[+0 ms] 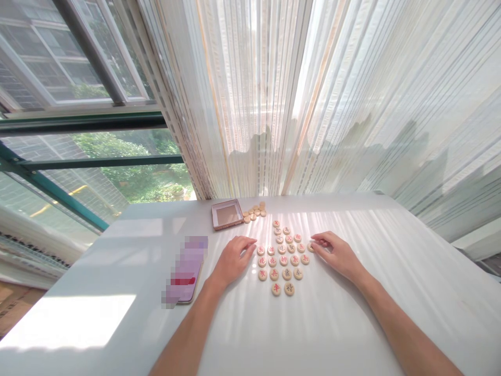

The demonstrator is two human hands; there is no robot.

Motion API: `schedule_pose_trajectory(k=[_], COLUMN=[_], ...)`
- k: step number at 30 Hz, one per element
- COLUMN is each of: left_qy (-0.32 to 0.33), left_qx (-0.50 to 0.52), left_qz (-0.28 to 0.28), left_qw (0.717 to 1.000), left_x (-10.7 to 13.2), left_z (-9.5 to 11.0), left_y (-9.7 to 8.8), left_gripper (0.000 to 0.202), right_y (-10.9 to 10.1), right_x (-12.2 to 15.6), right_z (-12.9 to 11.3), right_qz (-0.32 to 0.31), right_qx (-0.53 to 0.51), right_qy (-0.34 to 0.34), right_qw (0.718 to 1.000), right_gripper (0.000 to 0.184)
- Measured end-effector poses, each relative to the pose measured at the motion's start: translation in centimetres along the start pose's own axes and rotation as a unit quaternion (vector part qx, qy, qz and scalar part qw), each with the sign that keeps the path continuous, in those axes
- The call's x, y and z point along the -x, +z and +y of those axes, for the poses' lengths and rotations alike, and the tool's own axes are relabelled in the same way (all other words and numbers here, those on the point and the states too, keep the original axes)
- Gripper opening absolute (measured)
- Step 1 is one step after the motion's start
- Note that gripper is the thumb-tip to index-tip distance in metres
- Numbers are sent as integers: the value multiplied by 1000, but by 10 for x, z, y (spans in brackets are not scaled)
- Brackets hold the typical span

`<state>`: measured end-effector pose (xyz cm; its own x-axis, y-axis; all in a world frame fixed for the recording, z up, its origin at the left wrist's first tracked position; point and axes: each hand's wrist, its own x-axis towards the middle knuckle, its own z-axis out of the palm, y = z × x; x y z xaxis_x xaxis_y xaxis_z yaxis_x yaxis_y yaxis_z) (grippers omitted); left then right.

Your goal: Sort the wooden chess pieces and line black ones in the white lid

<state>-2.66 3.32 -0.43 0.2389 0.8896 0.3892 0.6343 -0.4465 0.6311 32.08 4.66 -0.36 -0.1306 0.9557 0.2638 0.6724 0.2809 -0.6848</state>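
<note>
Round wooden Chinese chess pieces (283,260) with red or black characters lie face up in short rows on the white table. My left hand (235,258) rests left of the rows, fingers loosely bent and thumb apart, holding nothing; its fingertips are close to a red-marked piece (261,250). On the other side, my right hand (336,256) has its thumb at the piece on the right end of a row (310,247), partly covering it. That hand's fingers are bent, with a gap between index finger and thumb.
Behind the rows, several more pieces (255,213) lie in a loose cluster beside an open shallow box (227,214). A phone (188,271), partly pixelated, lies left of my left forearm. Striped curtains (266,104) hang beyond the table's (376,324) far edge, with a window at left.
</note>
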Motion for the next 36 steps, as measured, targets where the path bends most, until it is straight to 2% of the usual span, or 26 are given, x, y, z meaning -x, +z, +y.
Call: schedule_pose_trajectory(k=[10, 14, 17, 21, 25, 28, 31, 36], left_qy=[-6, -14, -21, -29, -30, -25, -19, -12], left_qx=[14, 27, 36, 42, 44, 41, 34, 25], left_qz=[-2, 0, 6, 20, 30, 35, 39, 42], left_qw=[1000, 1000, 999, 998, 998, 998, 998, 999], left_x=[0, -1, -1, -2, -2, -2, -1, -1], left_z=[2, 2, 2, 1, 1, 1, 1, 2], left_y=[-2, -3, -4, -3, -2, -2, -1, -2], left_gripper=[20, 23, 26, 26, 24, 23, 23, 20], right_y=[-3, -4, -2, 10, 37, 62, 82, 97], right_x=[0, -3, -13, -48, -105, -149, -181, -202], right_z=[-2, -12, -27, -50, -64, -64, -59, -48], right_qz=[7, 37, 32, -24, -71, -101, -122, -155], right_qx=[-13, -14, 20, 44, 72, 94, 117, 147], right_qy=[-2, -11, -58, -124, -188, -223, -241, -263], right_qw=[1000, 999, 998, 991, 977, 965, 956, 941], right_gripper=[28, 29, 27, 28, 36, 38, 30, 28])
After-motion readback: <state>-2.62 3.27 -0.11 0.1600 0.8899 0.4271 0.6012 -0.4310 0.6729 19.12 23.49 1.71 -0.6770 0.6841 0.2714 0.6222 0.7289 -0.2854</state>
